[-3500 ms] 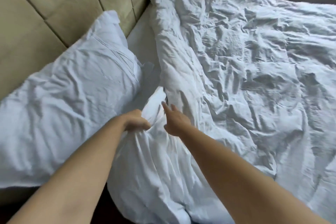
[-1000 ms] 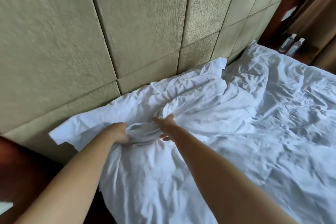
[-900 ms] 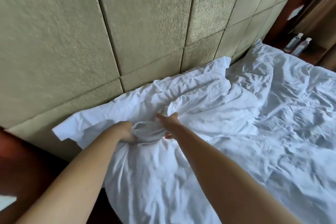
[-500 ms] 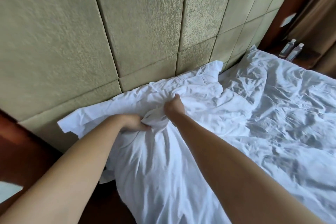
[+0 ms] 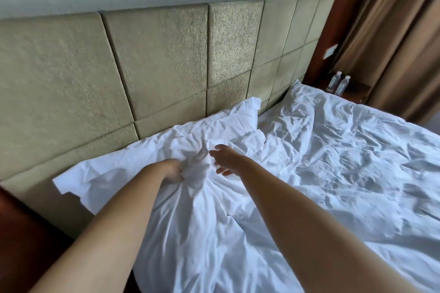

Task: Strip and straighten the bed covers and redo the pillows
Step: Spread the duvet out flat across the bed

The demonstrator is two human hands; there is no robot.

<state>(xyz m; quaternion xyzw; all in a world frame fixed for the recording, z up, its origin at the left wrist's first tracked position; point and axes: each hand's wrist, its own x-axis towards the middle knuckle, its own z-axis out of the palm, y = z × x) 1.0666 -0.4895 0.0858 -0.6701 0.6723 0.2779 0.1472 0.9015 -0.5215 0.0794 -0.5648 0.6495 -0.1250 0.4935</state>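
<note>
A crumpled white duvet (image 5: 333, 162) covers the bed, and its near corner is bunched up over a white pillow (image 5: 133, 162) that leans on the headboard. My left hand (image 5: 175, 170) grips a twisted wad of that duvet corner. My right hand (image 5: 225, 157) hovers just right of the wad with its fingers spread, holding nothing. The pillow's flat flange sticks out at the left, and its far corner shows near the headboard.
A padded olive headboard (image 5: 166, 59) runs behind the bed. Two small water bottles (image 5: 339, 83) stand on a dark nightstand at the far right, beside brown curtains (image 5: 404, 31). Dark wood furniture (image 5: 21, 233) fills the lower left.
My right hand has let go of the bunched duvet corner and opened. My left hand still holds the wad. My view has lifted, so more wall and headboard show.
</note>
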